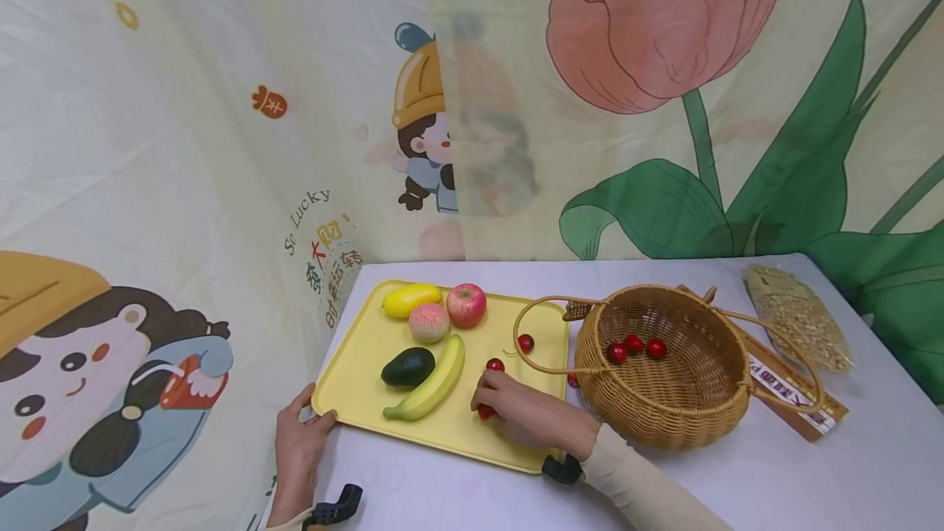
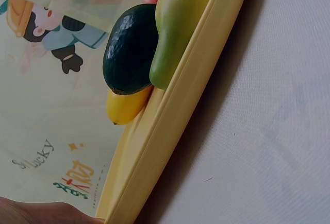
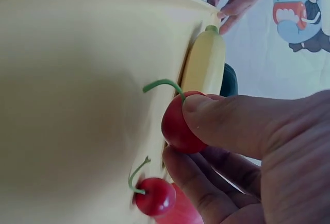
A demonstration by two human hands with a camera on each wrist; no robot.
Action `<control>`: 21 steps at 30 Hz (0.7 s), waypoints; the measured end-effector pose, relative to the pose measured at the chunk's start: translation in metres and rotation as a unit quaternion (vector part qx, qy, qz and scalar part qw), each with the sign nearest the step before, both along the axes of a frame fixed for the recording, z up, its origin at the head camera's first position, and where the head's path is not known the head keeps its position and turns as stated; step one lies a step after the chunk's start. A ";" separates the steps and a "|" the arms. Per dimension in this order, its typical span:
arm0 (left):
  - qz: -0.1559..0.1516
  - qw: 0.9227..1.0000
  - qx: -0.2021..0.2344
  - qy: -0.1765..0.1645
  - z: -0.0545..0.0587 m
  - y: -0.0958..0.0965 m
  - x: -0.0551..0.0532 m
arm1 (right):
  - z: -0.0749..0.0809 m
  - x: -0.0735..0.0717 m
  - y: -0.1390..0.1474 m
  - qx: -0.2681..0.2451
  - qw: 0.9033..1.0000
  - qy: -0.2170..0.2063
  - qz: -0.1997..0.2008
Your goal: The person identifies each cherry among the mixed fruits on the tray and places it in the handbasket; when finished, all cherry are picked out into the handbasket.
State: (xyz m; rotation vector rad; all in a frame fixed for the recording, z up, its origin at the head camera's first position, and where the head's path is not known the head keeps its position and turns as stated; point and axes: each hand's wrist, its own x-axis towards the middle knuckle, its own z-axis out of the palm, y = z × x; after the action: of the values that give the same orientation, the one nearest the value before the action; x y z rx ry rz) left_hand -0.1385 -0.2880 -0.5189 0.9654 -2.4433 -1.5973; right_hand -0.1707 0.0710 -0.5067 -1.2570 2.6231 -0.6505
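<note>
My right hand (image 1: 527, 412) pinches a red cherry (image 3: 181, 126) with a green stem between thumb and fingers, over the right part of the yellow tray (image 1: 509, 453). Just beyond those fingers lies another cherry (image 3: 155, 196), and a further cherry (image 1: 525, 342) is near the basket handle. At the tray's near left corner, my left hand (image 1: 301, 437) grips the rim with thumb and fingers. The tray also bears a banana (image 1: 435, 388), a dark green avocado (image 1: 408, 367), a peach (image 1: 429, 322), an apple (image 1: 466, 305) and a yellow oval fruit (image 1: 411, 300).
A wicker basket (image 1: 664, 408) with three cherries (image 1: 633, 343) inside stands right of the tray, one handle overhanging it. Another cherry (image 1: 573, 379) shows between tray and basket. Behind the basket lie a long brown box (image 1: 800, 396) and a clear bag of grain-like pieces (image 1: 796, 318).
</note>
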 end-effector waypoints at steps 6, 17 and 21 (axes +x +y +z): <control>0.003 1.000 0.000 -0.001 0.000 -0.001 0.000 | 0.004 0.004 0.013 -0.004 1.000 -0.013 -0.014; -0.006 1.000 0.005 -0.007 0.003 -0.003 0.000 | 0.019 0.022 0.037 0.014 0.999 -0.038 -0.010; -0.011 1.000 0.010 -0.009 0.005 -0.004 0.000 | 0.030 0.030 0.048 0.024 0.999 -0.017 0.012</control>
State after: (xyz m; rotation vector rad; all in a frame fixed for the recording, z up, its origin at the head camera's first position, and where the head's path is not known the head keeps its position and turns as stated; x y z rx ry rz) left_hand -0.1385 -0.2917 -0.5142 0.9643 -2.4630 -1.6294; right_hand -0.1410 0.1187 -0.4769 -1.2497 2.5764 -0.5956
